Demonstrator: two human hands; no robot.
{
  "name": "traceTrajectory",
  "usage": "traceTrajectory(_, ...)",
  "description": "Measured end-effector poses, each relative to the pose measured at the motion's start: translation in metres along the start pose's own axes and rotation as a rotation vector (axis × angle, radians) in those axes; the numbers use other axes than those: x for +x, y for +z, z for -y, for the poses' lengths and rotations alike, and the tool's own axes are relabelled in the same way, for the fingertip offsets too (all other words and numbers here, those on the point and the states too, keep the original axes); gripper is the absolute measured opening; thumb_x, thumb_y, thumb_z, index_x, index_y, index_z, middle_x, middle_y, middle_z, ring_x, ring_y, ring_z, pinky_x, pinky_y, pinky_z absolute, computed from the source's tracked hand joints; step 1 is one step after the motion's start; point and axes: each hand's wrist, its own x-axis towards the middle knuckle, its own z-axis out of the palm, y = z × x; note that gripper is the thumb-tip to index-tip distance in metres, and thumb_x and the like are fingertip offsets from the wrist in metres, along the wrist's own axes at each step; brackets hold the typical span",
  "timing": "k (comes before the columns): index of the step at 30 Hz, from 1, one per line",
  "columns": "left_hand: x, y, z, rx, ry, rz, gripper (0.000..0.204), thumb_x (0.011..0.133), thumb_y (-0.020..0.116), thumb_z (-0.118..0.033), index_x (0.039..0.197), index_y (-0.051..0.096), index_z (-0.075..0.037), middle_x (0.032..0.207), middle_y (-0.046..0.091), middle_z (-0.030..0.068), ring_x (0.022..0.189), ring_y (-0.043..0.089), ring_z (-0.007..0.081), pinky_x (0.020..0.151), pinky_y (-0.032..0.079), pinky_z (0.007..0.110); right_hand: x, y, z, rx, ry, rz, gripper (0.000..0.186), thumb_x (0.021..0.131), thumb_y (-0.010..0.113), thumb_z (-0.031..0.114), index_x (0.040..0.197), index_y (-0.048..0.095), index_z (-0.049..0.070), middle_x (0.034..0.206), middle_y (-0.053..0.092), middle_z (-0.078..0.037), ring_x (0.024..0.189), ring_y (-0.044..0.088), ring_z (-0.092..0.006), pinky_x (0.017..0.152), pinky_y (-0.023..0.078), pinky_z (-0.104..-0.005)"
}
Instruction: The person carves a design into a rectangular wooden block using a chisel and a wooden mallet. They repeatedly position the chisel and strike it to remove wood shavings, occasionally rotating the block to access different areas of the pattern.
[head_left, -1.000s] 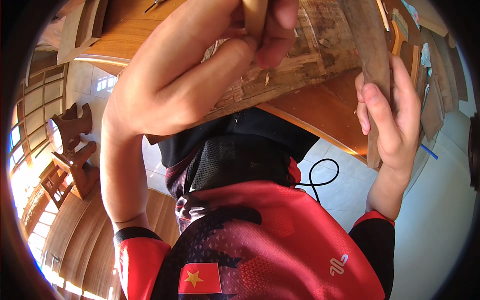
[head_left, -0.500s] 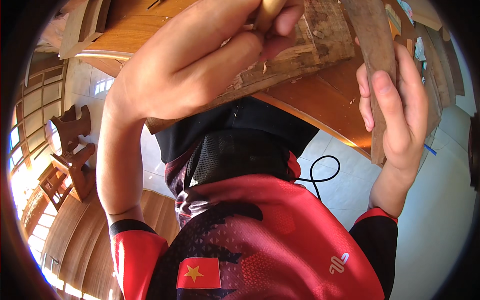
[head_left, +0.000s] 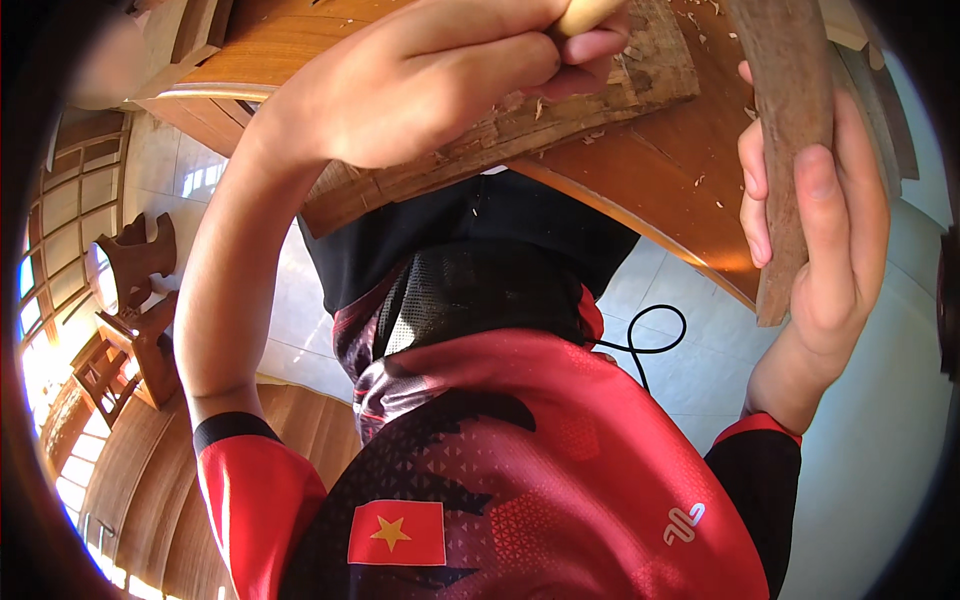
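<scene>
My left hand (head_left: pixel 440 88) is closed around a pale, rounded wooden handle (head_left: pixel 586 14) at the top of the view. The rest of that tool is out of sight or hidden by the hand. Under it lies a thick, rough wooden board (head_left: pixel 655 62) strewn with shavings. My right hand (head_left: pixel 845 225) grips a long, flat brown wooden bar (head_left: pixel 785 130), its thumb along one face and its fingertips showing past the opposite edge. The bar stands on end, to the right of the board and apart from the handle; its upper end leaves the picture.
The board rests on a polished orange-brown wooden table (head_left: pixel 670 190), which carries scattered chips. Framed wood (head_left: pixel 190 45) stands at the far left. A black cord (head_left: pixel 655 348) loops beside me, above the tiled floor (head_left: pixel 700 385). Carved wooden furniture (head_left: pixel 135 265) is at the left.
My right hand and the wooden bar have shifted to the right. The left hand has moved slightly up and right, with the handle now leaning more toward the right.
</scene>
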Motion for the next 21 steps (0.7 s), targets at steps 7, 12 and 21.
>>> traceTrajectory(7,0.000,0.004,-0.001,0.010,-0.018,-0.011,0.022,0.091,0.037,0.010,0.104,0.036,-0.009,0.102,0.040,0.0045,0.098,0.044,0.0163,0.092,0.041,0.032,-0.008,-0.011,0.003,-0.026,-0.021,0.039,0.062,0.109,0.041,0.042,0.142,0.049,-0.010,0.083,0.054,-0.006,0.054,0.041,-0.0054,0.050,0.032,-0.0195)
traceTrajectory(12,-0.004,0.006,0.016,0.018,0.029,-0.039,0.025,0.091,0.037,0.010,0.106,0.036,-0.009,0.104,0.040,0.0047,0.101,0.044,0.0164,0.094,0.040,0.031,-0.010,-0.003,0.011,-0.056,0.013,-0.037,0.062,0.109,0.043,0.043,0.141,0.050,-0.009,0.085,0.055,-0.006,0.055,0.041,-0.0053,0.050,0.033,-0.0202)
traceTrajectory(21,-0.009,0.010,0.007,0.188,-0.046,-0.091,0.032,0.090,0.035,0.013,0.116,0.039,-0.006,0.108,0.041,0.0052,0.103,0.044,0.0177,0.098,0.040,0.032,-0.001,0.007,0.025,-0.146,-0.022,-0.120,0.054,0.110,0.048,0.036,0.144,0.051,-0.005,0.088,0.057,-0.005,0.057,0.043,-0.0049,0.051,0.034,-0.0213)
